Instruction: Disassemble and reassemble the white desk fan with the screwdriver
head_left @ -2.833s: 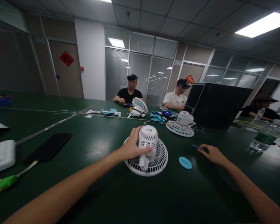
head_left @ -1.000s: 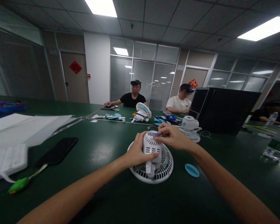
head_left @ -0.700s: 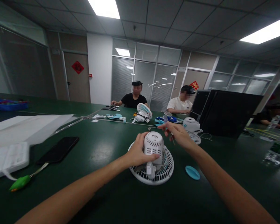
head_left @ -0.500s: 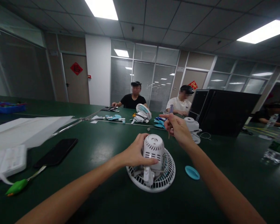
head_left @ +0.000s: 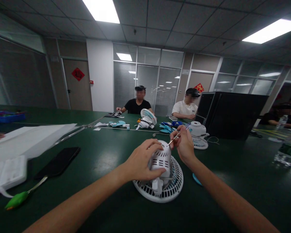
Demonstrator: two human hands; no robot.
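A small white fan [head_left: 163, 164] rests grille-down on the green table, its motor housing pointing up. My left hand [head_left: 145, 159] is wrapped round the housing from the left, thumb across the front and fingers over the top. In my right hand [head_left: 185, 145] is a screwdriver [head_left: 174, 139] with a clear purplish handle, gripped between thumb and fingers. Its metal shaft slants down to the left, the tip at the top of the housing; I cannot tell whether it touches. A light-blue round cap [head_left: 196, 179] lies to the right, partly hidden by my right forearm.
Beyond the fan are another white fan [head_left: 198, 136], a tilted fan [head_left: 146, 119], blue blades [head_left: 118, 124] and a large black case [head_left: 232, 115]. A phone [head_left: 59, 161], a white device [head_left: 8, 174] and paper [head_left: 31, 139] lie left. A water bottle [head_left: 288, 152] stands right. Two people sit opposite.
My right hand has turned and come down, bringing the screwdriver tip to the top of the fan housing. My left fingers have shifted further over the housing's top. A hand appears at the far left.
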